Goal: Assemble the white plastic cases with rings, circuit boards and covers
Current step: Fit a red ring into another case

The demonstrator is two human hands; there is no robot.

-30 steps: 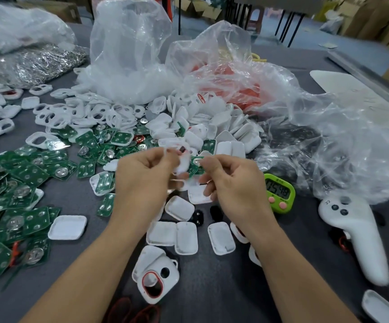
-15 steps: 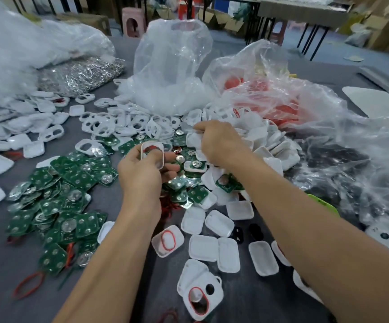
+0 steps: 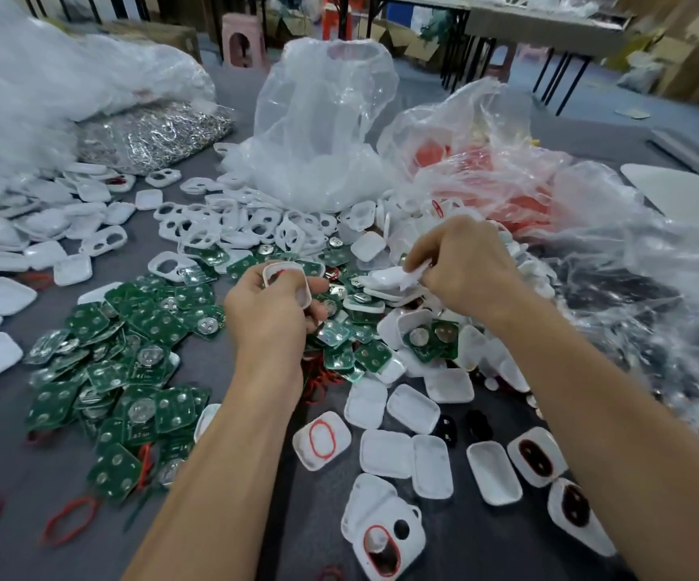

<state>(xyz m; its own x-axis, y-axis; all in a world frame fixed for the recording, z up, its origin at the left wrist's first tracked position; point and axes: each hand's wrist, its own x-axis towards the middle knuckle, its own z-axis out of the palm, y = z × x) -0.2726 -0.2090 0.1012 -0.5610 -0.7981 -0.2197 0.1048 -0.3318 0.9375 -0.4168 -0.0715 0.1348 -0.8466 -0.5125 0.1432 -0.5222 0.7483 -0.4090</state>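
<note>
Since half a second ago: right hand (image 3: 460, 266) has pulled back from the heap of white parts (image 3: 366, 247) with one piece in tow. Left hand (image 3: 272, 316) has not changed its hold.

Left fingers: curled round a white case (image 3: 303, 293), open side up, red ring (image 3: 273, 276) inside it. The case is held above the green circuit boards (image 3: 150, 325), clear of the bench (image 3: 486, 551).

Right fingers: pinching a white cover (image 3: 389, 278) just right of the held case, the two apart. The cover is motion-blurred and its shape is unclear.

Behind the hands, a clear plastic bag (image 3: 318, 132) stands on the bench.
</note>
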